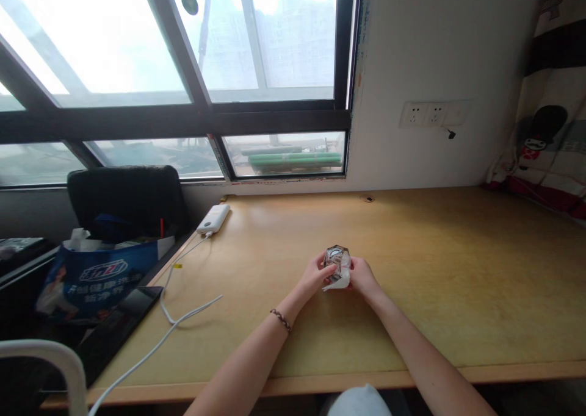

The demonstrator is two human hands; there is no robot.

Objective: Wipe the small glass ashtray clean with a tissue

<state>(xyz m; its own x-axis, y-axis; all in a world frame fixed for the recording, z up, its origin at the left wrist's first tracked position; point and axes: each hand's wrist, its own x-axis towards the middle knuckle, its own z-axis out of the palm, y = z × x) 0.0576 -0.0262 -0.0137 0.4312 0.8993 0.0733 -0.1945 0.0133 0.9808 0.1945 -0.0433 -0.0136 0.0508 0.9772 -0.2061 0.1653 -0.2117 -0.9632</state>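
Over the middle of the table [425, 269], both hands meet around a small, many-sided box [334, 254] with a dark rim and a printed face. My left hand [317, 274] is closed on its left side, the thumb lying across the front. A whitish, thin, crumpled sheet [341, 277] covers the box's right part and hangs below it; whether it is paper or plastic I cannot make out. My right hand [361, 276] is closed at the right edge, against the sheet and box. Its fingertips are hidden behind them.
A white power bank [214, 219] lies at the table's back left corner. Its white cable [171, 324] runs down the left side. Beyond that edge are a blue bag [103, 282] and a black chair [128, 196]. Wall sockets [425, 114] are at the back.
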